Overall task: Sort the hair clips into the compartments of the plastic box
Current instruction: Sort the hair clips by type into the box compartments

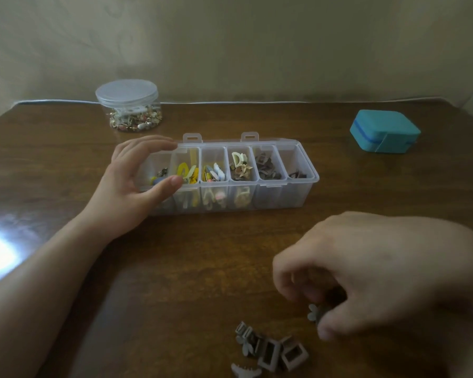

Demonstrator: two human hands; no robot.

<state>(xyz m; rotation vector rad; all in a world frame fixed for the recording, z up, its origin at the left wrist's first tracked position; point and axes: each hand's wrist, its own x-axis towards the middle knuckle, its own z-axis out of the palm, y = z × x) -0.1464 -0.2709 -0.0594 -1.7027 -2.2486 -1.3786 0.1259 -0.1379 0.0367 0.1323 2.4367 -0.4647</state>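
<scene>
A clear plastic box (pixel 310 178) with several compartments lies across the middle of the wooden table, its compartments holding yellow, pastel, cream and brown-grey clips. My left hand (pixel 137 184) grips the box's left end, fingers over the far rim and thumb on the near rim. Near the table's front, my right hand (pixel 366 268) is curled and pinches a small grey flower-shaped clip (pixel 313 312) between thumb and fingers. A pile of grey hair clips (pixel 271 350) lies just left of and below that hand.
A round clear jar (pixel 129 105) with a lid, holding small pale and gold clips, stands at the back left. A teal case (pixel 384 130) sits at the back right. Bright glare falls on the table at the left edge.
</scene>
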